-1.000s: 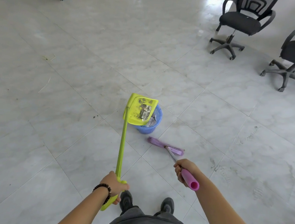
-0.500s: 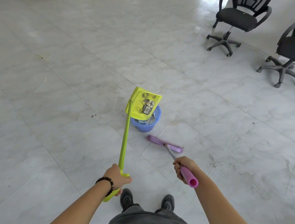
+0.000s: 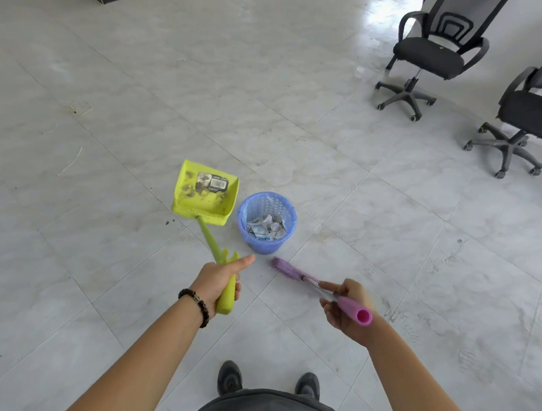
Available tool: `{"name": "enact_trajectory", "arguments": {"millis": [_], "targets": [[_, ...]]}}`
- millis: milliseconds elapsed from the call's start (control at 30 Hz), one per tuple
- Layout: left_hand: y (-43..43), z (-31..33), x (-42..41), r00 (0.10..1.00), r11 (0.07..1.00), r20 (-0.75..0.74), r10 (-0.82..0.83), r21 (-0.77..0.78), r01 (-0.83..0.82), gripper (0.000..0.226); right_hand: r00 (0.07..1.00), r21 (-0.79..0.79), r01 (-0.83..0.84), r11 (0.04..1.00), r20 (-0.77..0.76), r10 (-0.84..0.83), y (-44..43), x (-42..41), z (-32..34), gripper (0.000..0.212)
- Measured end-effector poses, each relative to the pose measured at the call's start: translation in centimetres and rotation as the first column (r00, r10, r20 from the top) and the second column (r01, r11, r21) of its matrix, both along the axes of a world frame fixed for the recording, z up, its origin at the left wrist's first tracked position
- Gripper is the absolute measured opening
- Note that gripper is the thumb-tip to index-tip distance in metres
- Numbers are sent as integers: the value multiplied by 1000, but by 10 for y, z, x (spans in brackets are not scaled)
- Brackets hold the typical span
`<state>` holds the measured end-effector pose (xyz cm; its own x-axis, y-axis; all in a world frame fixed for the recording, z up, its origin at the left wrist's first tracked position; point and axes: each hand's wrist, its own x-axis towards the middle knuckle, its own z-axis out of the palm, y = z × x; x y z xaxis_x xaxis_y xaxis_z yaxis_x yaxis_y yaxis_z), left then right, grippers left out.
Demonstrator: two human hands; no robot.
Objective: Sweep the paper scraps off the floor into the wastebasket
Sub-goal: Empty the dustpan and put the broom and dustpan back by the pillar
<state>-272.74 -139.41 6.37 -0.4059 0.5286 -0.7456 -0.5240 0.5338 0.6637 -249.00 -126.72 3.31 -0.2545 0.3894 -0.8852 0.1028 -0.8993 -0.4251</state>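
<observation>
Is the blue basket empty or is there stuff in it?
Not empty: crumpled paper scraps lie at the bottom of the blue basket, well below its rim.

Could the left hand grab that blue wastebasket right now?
Probably not as is: the left hand grips the green dustpan by its handle, and the wastebasket stands low on the floor. Nothing blocks the way, though.

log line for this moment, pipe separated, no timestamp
left hand grips dustpan | right hand grips broom | dustpan left of wastebasket | paper scraps in wastebasket
</observation>
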Motion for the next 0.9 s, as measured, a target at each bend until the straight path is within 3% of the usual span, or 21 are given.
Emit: {"name": "enact_trajectory", "arguments": {"millis": [200, 333, 400, 467, 567, 600, 667, 700, 733, 767, 800, 833, 900], "targets": [[-8, -23, -37, 994, 993, 108, 10, -115, 3, 17, 965, 257, 188, 948, -230, -129, 8, 8, 20, 45], [-5, -52, -43, 980, 970, 196, -27, -233, 73, 24, 980, 355, 121, 927, -190, -55, 9, 29, 22, 54], [-1, -65, -35, 966, 955, 252, -58, -268, 127, 27, 997, 429, 56, 901, -73, -28, 7, 34, 18, 46], [6, -76, -21, 946, 936, 302, -117, -286, 207, 27, 995, 522, 31, 852, 61, -74, 6, 37, 18, 25], [31, -81, 9, 902, 908, 381, -204, -270, 319, 25, 939, 596, 43, 801, 249, -236, 13, 47, 25, 35], [42, -79, 22, 886, 902, 409, -217, -262, 342, 25, 909, 622, -20, 783, 337, -244, 17, 54, 28, 39], [66, -74, 49, 863, 896, 445, -238, -242, 372, 24, 747, 595, -357, 720, 644, -162, 26, 77, 35, 41], [78, -71, 63, 854, 893, 456, -250, -232, 385, 23, 672, 576, -457, 677, 723, -161, 30, 91, 37, 44], [91, -67, 78, 848, 886, 458, -268, -228, 403, 21, 670, 615, -452, 646, 712, -209, 35, 107, 36, 47], [103, -64, 94, 843, 877, 452, -292, -225, 425, 20, 735, 702, -352, 619, 617, -282, 40, 125, 37, 51], [115, -60, 111, 839, 868, 438, -322, -217, 447, 19, 807, 796, -134, 591, 434, -401, 45, 143, 39, 53], [127, -56, 129, 834, 858, 423, -355, -206, 470, 18, 812, 822, 136, 552, 228, -538, 51, 161, 46, 50], [154, -44, 168, 826, 833, 382, -415, -205, 513, 17, 664, 759, 506, 410, -39, -747, 67, 207, 58, 37]]}}
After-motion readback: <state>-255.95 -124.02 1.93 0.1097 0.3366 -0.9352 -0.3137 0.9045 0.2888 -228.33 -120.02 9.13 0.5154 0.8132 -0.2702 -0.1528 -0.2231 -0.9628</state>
